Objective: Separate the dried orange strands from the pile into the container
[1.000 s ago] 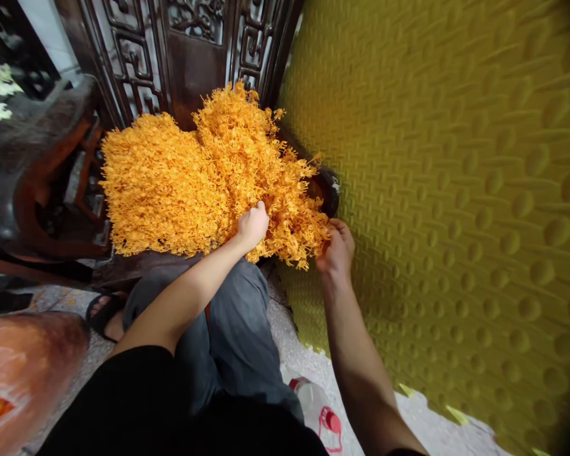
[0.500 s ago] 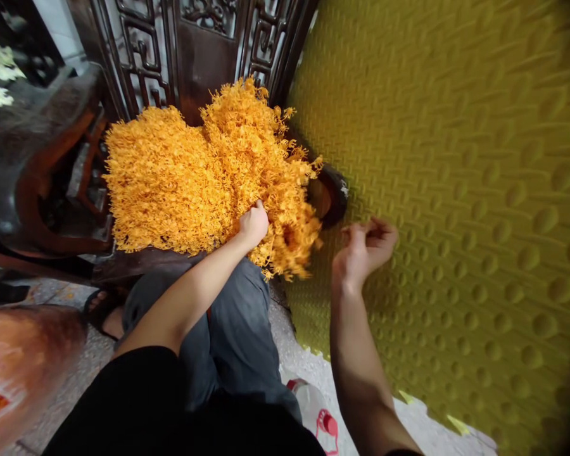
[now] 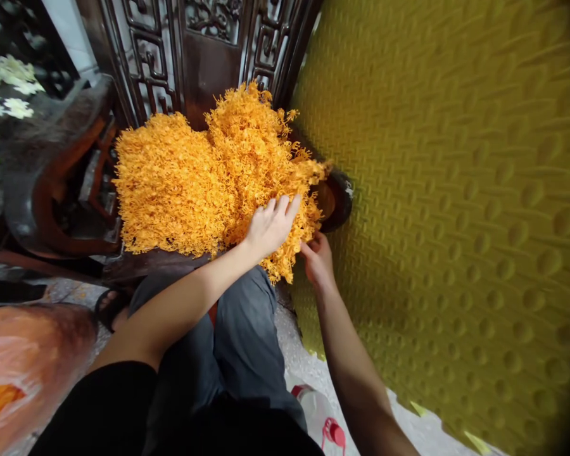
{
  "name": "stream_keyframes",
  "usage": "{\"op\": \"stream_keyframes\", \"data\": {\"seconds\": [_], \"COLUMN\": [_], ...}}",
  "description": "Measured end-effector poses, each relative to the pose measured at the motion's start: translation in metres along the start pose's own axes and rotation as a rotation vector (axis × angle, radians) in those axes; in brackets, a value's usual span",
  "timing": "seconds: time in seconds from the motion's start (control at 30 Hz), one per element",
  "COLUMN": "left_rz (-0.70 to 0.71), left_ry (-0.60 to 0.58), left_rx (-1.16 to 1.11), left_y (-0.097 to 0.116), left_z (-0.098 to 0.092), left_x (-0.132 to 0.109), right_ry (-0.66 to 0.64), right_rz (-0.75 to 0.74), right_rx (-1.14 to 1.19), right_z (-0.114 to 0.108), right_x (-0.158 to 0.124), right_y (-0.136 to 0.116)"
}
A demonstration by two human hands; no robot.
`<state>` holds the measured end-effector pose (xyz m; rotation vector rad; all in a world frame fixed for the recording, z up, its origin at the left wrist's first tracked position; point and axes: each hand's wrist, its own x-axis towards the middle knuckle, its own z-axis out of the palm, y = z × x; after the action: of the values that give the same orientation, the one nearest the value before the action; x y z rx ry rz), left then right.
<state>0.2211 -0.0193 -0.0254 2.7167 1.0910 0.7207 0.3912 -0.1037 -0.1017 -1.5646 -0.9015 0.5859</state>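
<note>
A big heap of orange plastic-looking flower pieces (image 3: 175,190) covers the seat of a dark wooden chair, flat on the left and heaped in looser bunches on the right. On top of the right-hand bunch lies my left hand (image 3: 274,225), palm down, fingers stretched out and slightly apart. My right hand (image 3: 320,263) is at the bunch's lower right edge, its thumb and curled fingers against the outermost flowers. Its fingertips are partly hidden.
The chair's carved armrest (image 3: 42,190) stands left. A yellow-green textured foam mat (image 3: 456,221) rises on the right. An orange plastic bag (image 3: 38,354) sits at lower left, and a clear bottle with a red cap (image 3: 333,432) on the floor. White flowers (image 3: 16,107) are at upper left.
My right hand has moved left from in front of the mat to the bunch's edge. My left hand has shifted right and its fingers have spread out over the flowers.
</note>
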Motion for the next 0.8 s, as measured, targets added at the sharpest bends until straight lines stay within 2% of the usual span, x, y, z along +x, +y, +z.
{"op": "stream_keyframes", "data": {"seconds": [0.07,0.13,0.27,0.37,0.43,0.5,0.57,0.63,0.7,0.73,0.8], "left_rz": [0.064,0.064,-0.009,-0.078,-0.111,-0.147,-0.097,0.109,0.361,0.444,0.491], "left_ry": [0.056,0.069,-0.003,-0.053,-0.046,0.031,0.15,0.215,0.165,0.117,0.034], "left_rx": [0.002,-0.019,-0.057,-0.07,-0.084,-0.094,-0.076,-0.022,0.042,0.068,0.11], "left_y": [0.0,-0.006,-0.023,-0.028,-0.028,-0.028,-0.029,-0.031,-0.032,-0.031,-0.031], "left_z": [-0.002,0.005,0.026,0.036,0.036,0.031,0.025,0.019,0.016,0.016,0.018], "left_x": [0.0,0.0,0.004,0.006,0.007,0.007,0.006,0.005,0.005,0.005,0.007], "right_ry": [0.034,0.061,0.222,0.368,0.401,0.376,0.302,0.204,0.112,0.077,0.059], "right_rz": [-0.074,-0.139,-0.377,-0.55,-0.654,-0.728,-0.714,-0.619,-0.476,-0.396,-0.246], "right_rx": [-0.011,-0.049,-0.145,-0.125,-0.103,-0.122,-0.157,-0.154,-0.145,-0.154,-0.187], "right_z": [0.007,0.011,0.014,0.019,0.022,0.023,0.021,0.016,0.01,0.006,0.001], "right_x": [0.013,0.025,0.044,0.064,0.076,0.084,0.086,0.083,0.075,0.068,0.051], "right_y": [-0.007,-0.015,-0.039,-0.068,-0.089,-0.102,-0.103,-0.091,-0.073,-0.063,-0.045]}}
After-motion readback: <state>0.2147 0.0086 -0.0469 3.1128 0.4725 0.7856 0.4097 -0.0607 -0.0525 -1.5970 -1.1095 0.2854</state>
